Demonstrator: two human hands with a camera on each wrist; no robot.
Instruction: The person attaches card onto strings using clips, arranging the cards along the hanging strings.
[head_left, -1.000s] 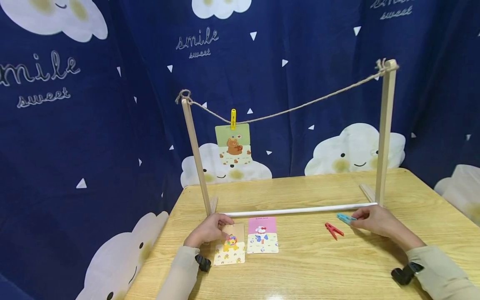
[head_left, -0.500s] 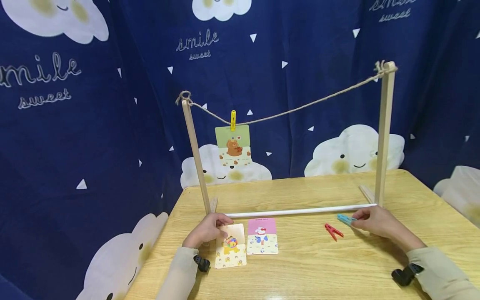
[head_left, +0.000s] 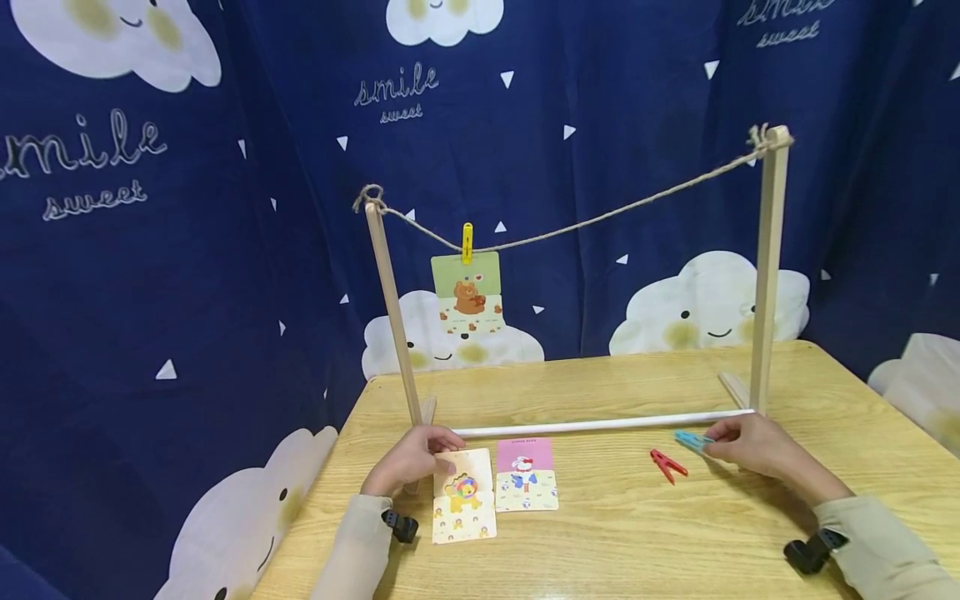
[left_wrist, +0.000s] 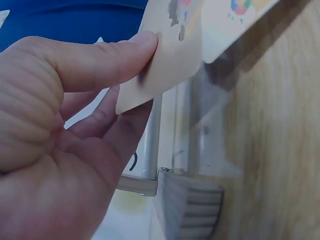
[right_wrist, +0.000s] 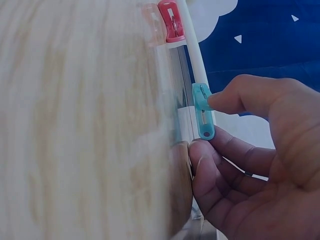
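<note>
My left hand pinches the corner of a lion card between thumb and fingers; the left wrist view shows the card lifted off the table there. Beside it on the table lies a pink bunny card. Over on the right, my right hand holds a light-blue clothespin by its end, with the thumb and fingers about the clothespin in the right wrist view. A red clothespin lies just left of it.
A twine line sags between two wooden posts. A yellow clothespin holds a bear card on it. A white rod joins the posts low down, behind the cards, above the wooden table.
The lion card has been raised and tilted a little in my left hand, its near edge shifting toward me and slightly right. My right hand has stayed at the light-blue clothespin.
</note>
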